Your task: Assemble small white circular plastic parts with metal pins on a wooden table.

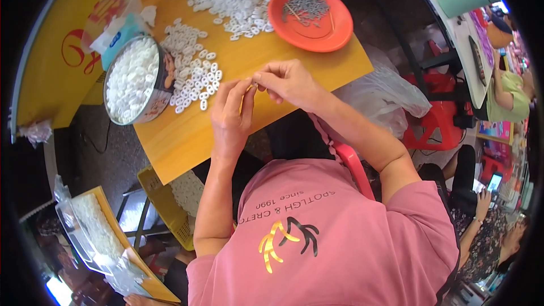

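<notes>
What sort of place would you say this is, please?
Probably a small workshop for handwork, though I can't be certain: white pieces lie heaped on the table, a red plate holds small grey parts, and a yellow crate stands below.

Left hand [229, 118], right hand [290, 84], fingertips [265, 81] meeting, over wood-grain table [170, 147]; loose white two-holed oval pieces [195, 84]; round tub [152, 109], white-filled; orange-red plate [309, 43], small grey parts [309, 7].

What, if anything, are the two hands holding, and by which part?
It cannot be told: the bare left hand and bare right hand meet fingertip to fingertip, hiding whatever might be between.
</notes>
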Demonstrator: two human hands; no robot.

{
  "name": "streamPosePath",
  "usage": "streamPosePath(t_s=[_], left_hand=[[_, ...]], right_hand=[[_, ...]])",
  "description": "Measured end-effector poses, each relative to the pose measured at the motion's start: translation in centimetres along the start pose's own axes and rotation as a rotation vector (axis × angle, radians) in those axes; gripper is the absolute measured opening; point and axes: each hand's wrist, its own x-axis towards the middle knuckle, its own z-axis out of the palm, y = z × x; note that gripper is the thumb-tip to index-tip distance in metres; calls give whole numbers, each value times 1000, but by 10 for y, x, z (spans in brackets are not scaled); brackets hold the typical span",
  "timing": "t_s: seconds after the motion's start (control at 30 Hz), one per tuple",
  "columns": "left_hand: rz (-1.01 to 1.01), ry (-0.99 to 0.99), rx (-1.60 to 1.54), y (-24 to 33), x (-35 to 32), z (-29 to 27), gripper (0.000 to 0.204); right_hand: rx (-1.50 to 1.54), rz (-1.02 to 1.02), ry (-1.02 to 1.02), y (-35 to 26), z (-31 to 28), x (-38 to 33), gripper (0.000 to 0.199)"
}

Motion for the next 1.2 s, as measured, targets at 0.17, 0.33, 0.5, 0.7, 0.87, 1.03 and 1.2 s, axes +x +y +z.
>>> streamPosePath(t_s=[0.17,0.33,0.5,0.7,0.87,1.03,1.2], left_hand=[[-11,-19,-35,9,2,11,17],[-180,-47,-236,9,4,21,11],[-600,-141,-644,7,8,22,6],[-720,-207,-771,-7,5,18,9],[-727,-156,-804,-8,5,21,8],[-656,-210,-759,-11,2,24,6],[-618,-217,-733,-7,4,26,5]], right_hand=[[-428,-335,152,11,-5,-6,30],[-598,-666,237,15,-10,-6,28],[-678,-691,235,11,-24,-6,25],[-852,-577,403,-16,-100,12,17],[-1114,-471,459,-19,-154,25,15],[-1307,-387,383,-18,-159,36,16],[-1389,-426,381,-13,-161,43,17]])
